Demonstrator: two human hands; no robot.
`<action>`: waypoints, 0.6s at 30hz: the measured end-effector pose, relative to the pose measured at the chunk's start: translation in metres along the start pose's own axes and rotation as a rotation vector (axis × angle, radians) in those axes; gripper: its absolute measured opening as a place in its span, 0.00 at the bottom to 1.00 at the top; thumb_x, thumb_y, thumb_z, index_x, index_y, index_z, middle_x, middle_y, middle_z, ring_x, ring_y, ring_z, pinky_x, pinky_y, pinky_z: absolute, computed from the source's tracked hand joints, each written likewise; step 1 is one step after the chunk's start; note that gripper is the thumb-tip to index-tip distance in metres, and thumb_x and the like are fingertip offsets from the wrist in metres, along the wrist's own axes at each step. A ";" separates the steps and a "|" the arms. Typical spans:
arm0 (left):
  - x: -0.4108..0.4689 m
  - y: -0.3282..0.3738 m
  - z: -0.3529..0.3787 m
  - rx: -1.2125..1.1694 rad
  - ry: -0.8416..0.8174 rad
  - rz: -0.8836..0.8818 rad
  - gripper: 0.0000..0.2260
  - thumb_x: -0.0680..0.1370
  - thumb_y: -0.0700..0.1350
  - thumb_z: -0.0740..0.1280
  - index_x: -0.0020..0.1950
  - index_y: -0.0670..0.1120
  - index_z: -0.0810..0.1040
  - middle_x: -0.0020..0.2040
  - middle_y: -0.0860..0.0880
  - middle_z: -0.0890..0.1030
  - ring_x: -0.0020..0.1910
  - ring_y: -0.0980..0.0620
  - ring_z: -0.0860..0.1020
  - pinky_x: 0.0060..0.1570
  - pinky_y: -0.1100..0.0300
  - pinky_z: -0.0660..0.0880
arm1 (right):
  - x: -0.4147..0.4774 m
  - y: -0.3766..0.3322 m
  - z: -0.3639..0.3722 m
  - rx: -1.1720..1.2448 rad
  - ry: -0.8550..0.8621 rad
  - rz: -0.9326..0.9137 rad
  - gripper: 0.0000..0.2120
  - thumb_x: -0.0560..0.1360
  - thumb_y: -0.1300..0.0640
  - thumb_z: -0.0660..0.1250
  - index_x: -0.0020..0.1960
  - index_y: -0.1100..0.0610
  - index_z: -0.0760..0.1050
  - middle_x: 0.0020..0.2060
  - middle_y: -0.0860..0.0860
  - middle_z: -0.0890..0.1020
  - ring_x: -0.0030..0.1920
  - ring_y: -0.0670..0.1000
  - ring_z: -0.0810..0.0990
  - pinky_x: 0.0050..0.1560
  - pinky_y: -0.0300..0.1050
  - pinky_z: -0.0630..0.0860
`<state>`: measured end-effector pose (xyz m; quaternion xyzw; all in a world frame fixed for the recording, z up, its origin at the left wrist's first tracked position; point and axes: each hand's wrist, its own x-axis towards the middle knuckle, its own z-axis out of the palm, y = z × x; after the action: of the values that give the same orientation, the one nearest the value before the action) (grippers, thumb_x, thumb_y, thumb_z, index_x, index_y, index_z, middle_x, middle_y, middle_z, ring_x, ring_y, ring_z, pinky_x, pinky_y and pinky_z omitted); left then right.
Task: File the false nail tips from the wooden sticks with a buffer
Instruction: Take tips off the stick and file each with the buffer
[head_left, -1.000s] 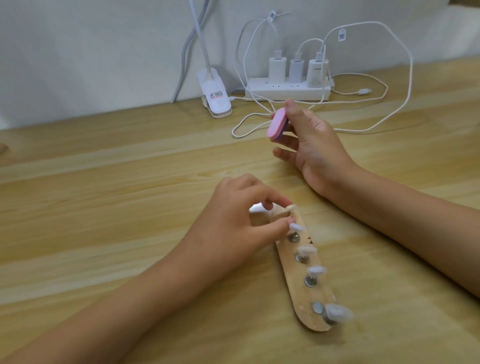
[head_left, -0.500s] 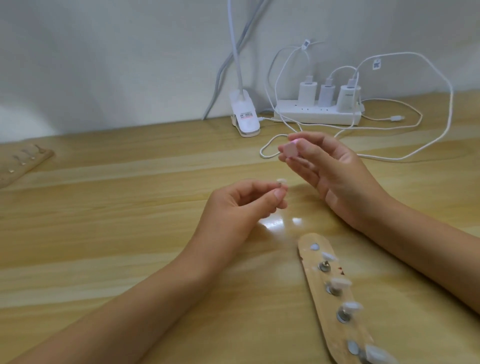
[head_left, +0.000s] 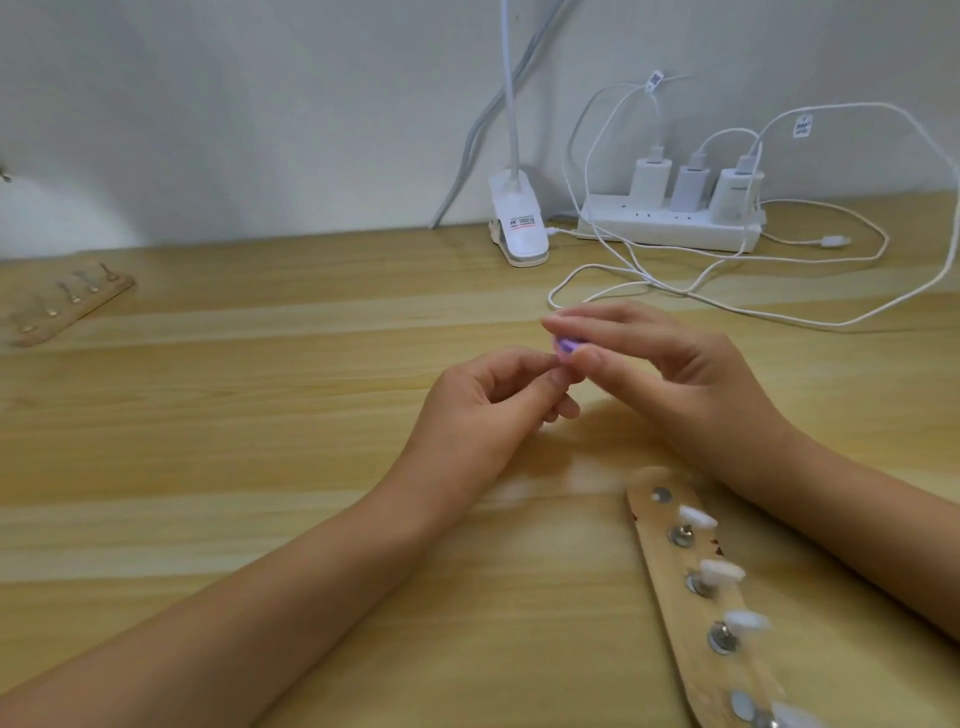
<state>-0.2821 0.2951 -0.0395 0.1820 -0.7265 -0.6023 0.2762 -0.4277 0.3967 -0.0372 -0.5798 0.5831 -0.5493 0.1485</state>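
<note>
The right hand (head_left: 675, 374) grips a small pink-purple buffer (head_left: 565, 347) between its thumb and curled fingertips, with only the end of the buffer showing. The left hand (head_left: 483, 415) meets it from below. Its thumb and forefinger are pinched tight right against the buffer's lower edge, seemingly on a single nail tip, though blur and the fingers hide it. Both hands are raised just above the table (head_left: 260, 467), and both forearms are bare.

Near the right forearm a wooden stick (head_left: 670, 587) lies flat and runs toward the lower right. Its top metal stud (head_left: 661, 495) is bare, and 4 white nail tips (head_left: 721, 571) sit on the studs below it. A second wooden stick (head_left: 72, 306) with small pins lies well apart at the far left.

At the back a white power strip (head_left: 670, 231) carries 3 chargers, and their white cables (head_left: 727, 306) loop across the light wood-grain tabletop behind the hands. A white lamp clip (head_left: 519, 228) stands beside the strip, against a plain pale wall (head_left: 260, 104).
</note>
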 end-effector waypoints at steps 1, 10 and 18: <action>0.000 0.000 0.000 -0.006 -0.001 0.003 0.05 0.78 0.42 0.67 0.48 0.44 0.83 0.35 0.52 0.83 0.36 0.61 0.77 0.40 0.70 0.73 | 0.000 0.001 -0.001 0.037 0.010 0.029 0.14 0.75 0.54 0.69 0.60 0.54 0.81 0.57 0.49 0.83 0.63 0.47 0.78 0.68 0.50 0.72; 0.001 -0.003 0.000 -0.022 0.015 0.001 0.05 0.79 0.42 0.68 0.47 0.45 0.83 0.35 0.53 0.83 0.36 0.60 0.78 0.39 0.70 0.73 | 0.001 0.002 0.000 0.015 0.007 -0.072 0.15 0.77 0.56 0.71 0.63 0.57 0.78 0.57 0.54 0.81 0.61 0.53 0.79 0.63 0.52 0.76; 0.001 -0.003 -0.002 -0.097 0.050 -0.013 0.05 0.77 0.43 0.69 0.49 0.46 0.84 0.40 0.51 0.85 0.42 0.60 0.81 0.44 0.71 0.74 | 0.007 0.011 -0.006 0.089 0.131 0.094 0.11 0.75 0.59 0.70 0.58 0.55 0.79 0.54 0.51 0.84 0.54 0.47 0.82 0.58 0.41 0.77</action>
<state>-0.2813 0.2926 -0.0418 0.1880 -0.6881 -0.6339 0.2989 -0.4401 0.3908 -0.0407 -0.5075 0.5932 -0.6037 0.1614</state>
